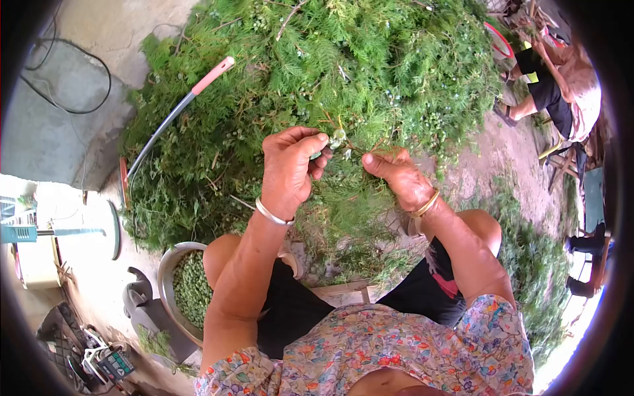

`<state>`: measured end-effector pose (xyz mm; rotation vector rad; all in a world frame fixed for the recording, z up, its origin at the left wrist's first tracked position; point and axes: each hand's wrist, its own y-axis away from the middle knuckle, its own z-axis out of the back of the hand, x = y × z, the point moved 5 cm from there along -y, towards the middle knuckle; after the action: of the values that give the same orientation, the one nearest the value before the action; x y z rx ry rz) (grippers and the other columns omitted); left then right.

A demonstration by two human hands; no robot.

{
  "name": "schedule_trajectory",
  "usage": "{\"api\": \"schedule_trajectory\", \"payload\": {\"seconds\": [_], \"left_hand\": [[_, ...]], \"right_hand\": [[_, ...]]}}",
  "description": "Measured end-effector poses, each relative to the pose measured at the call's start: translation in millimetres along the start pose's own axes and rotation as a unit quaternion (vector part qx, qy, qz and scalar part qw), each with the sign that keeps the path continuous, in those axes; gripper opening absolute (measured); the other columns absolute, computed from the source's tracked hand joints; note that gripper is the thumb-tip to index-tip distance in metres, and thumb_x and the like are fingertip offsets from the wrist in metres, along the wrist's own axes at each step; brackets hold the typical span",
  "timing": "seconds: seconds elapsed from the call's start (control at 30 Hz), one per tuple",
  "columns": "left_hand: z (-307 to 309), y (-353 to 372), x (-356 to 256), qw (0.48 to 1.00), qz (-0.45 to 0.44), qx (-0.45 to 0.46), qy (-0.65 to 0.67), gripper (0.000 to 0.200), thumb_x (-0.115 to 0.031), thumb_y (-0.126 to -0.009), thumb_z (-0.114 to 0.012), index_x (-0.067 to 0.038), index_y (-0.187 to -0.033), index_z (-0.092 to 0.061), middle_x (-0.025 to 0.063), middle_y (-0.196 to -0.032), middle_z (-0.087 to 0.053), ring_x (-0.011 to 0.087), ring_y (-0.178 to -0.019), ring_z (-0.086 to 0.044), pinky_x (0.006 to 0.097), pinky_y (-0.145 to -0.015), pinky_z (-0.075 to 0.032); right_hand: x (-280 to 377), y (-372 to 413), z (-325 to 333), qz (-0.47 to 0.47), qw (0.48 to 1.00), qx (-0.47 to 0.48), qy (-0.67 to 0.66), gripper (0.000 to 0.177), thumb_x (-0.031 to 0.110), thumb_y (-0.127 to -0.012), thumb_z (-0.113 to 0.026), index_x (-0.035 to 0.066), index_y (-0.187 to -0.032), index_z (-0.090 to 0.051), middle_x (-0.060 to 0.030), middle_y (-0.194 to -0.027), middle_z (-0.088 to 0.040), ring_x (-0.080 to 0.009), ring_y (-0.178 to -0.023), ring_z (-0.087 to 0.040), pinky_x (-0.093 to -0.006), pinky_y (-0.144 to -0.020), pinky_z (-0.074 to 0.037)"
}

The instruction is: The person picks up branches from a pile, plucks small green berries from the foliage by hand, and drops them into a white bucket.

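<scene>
My left hand (pixel 290 162), with a silver bangle at the wrist, is closed in a pinch on small pale green seed cones (pixel 337 137) at its fingertips. To its right, my right hand (pixel 399 178), wearing a gold-coloured bangle, is closed with the thumb pressed on a thin evergreen sprig (pixel 356 148). The sprig runs between both hands. Behind and under them lies a big heap of evergreen branches (pixel 317 72) carrying many such cones. By my left knee stands a round metal basin (pixel 165 277) holding many green cones.
A curved tool with a pink handle (pixel 212 76) lies on the heap's left side. A fan (pixel 112 231) stands at left, near a grey cloth-like item (pixel 158 323). Another person (pixel 574 86) sits at upper right. Cut greenery (pixel 528 264) covers ground at right.
</scene>
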<state>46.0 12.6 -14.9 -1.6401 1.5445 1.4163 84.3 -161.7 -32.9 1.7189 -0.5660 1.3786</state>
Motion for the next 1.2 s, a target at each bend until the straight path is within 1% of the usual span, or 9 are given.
{"api": "schedule_trajectory", "payload": {"seconds": [0.17, 0.23, 0.4, 0.47, 0.6, 0.7, 0.83, 1.0, 1.2], "left_hand": [[-6.0, 6.7, -5.8, 0.979, -0.133, -0.052, -0.145, 0.005, -0.001, -0.079, -0.060, 0.003, -0.080, -0.061, 0.0077, -0.062, -0.059, 0.0105, -0.045, -0.049, 0.0195, -0.037, -0.034], [-4.6, 5.5, -9.6, 0.986, -0.095, -0.051, -0.127, 0.006, -0.003, -0.079, -0.061, 0.003, -0.081, -0.060, 0.0077, -0.063, -0.058, 0.0112, -0.046, -0.050, 0.0201, -0.037, -0.034], [2.6, 0.1, 0.7, 0.993, 0.027, 0.009, 0.115, 0.009, -0.008, -0.082, -0.061, 0.000, -0.084, -0.057, 0.0070, -0.066, -0.056, 0.0122, -0.051, -0.050, 0.0219, -0.038, -0.034], [0.0, 3.3, -1.4, 0.982, 0.043, 0.074, 0.165, 0.012, -0.014, -0.086, -0.057, -0.003, -0.084, -0.056, 0.0052, -0.064, -0.055, 0.0103, -0.051, -0.050, 0.0205, -0.037, -0.035], [31.4, -17.4, -14.3, 0.921, 0.030, 0.145, 0.360, 0.027, -0.027, -0.090, -0.053, -0.001, -0.086, -0.058, 0.0032, -0.063, -0.055, 0.0079, -0.049, -0.050, 0.0182, -0.035, -0.039], [48.7, -23.0, -24.4, 0.910, 0.028, 0.128, 0.393, 0.014, -0.014, -0.087, -0.055, -0.001, -0.084, -0.059, 0.0129, -0.076, -0.061, 0.0162, -0.060, -0.057, 0.0233, -0.043, -0.046], [23.4, -15.7, -3.5, 0.904, 0.066, 0.178, 0.382, 0.010, -0.008, -0.082, -0.057, 0.001, -0.085, -0.060, 0.0223, -0.090, -0.059, 0.0231, -0.072, -0.061, 0.0292, -0.045, -0.053], [-0.4, -2.9, 15.8, 0.992, -0.006, 0.008, 0.125, 0.017, -0.018, -0.081, -0.066, -0.004, -0.087, -0.058, 0.0071, -0.077, -0.060, 0.0122, -0.059, -0.053, 0.0206, -0.043, -0.039], [-20.5, 7.7, 24.2, 0.995, -0.074, -0.007, 0.058, 0.037, -0.016, -0.072, -0.075, 0.002, -0.097, -0.054, 0.0024, -0.071, -0.057, 0.0084, -0.054, -0.052, 0.0208, -0.043, -0.041]], "right_hand": [[-3.0, 3.9, -1.3, -0.012, 0.998, -0.037, 0.047, 0.026, 0.030, -0.086, -0.062, 0.005, -0.078, -0.064, 0.0019, -0.068, -0.055, -0.0069, -0.070, -0.043, -0.0248, -0.068, -0.038], [-2.3, -1.4, -0.9, 0.002, 0.999, -0.034, 0.041, 0.027, 0.030, -0.086, -0.062, 0.005, -0.077, -0.064, 0.0019, -0.067, -0.055, -0.0069, -0.070, -0.042, -0.0248, -0.067, -0.038], [8.7, 1.4, -1.9, 0.019, 0.999, -0.015, -0.024, 0.030, 0.031, -0.087, -0.061, 0.003, -0.077, -0.062, 0.0004, -0.072, -0.058, -0.0068, -0.073, -0.046, -0.0242, -0.069, -0.039], [6.7, -2.1, 3.4, -0.002, 0.994, 0.043, 0.105, 0.038, 0.036, -0.086, -0.060, -0.002, -0.090, -0.062, -0.0063, -0.088, -0.062, -0.0111, -0.085, -0.051, -0.0270, -0.075, -0.042], [5.6, 7.1, 16.7, -0.043, 0.998, -0.039, 0.011, 0.066, 0.048, -0.081, -0.061, -0.006, -0.118, -0.052, -0.0175, -0.111, -0.057, -0.0222, -0.106, -0.048, -0.0350, -0.082, -0.043], [-1.1, 9.5, 22.3, -0.092, 0.993, -0.061, -0.050, 0.040, 0.035, -0.081, -0.066, 0.000, -0.097, -0.060, -0.0033, -0.085, -0.057, -0.0105, -0.081, -0.048, -0.0256, -0.072, -0.039], [3.4, 7.4, 18.6, 0.047, 0.997, -0.059, -0.036, 0.027, 0.032, -0.083, -0.065, 0.005, -0.082, -0.060, 0.0027, -0.075, -0.056, -0.0080, -0.076, -0.044, -0.0261, -0.069, -0.037], [-4.4, 5.0, 10.8, 0.008, 0.999, -0.036, -0.026, 0.034, 0.034, -0.085, -0.062, 0.001, -0.093, -0.060, -0.0005, -0.087, -0.059, -0.0095, -0.084, -0.048, -0.0273, -0.079, -0.038], [-22.8, -0.5, 3.5, -0.027, 0.998, -0.017, -0.052, 0.043, 0.036, -0.086, -0.060, -0.003, -0.104, -0.061, -0.0051, -0.095, -0.063, -0.0111, -0.088, -0.052, -0.0275, -0.085, -0.040]]}}
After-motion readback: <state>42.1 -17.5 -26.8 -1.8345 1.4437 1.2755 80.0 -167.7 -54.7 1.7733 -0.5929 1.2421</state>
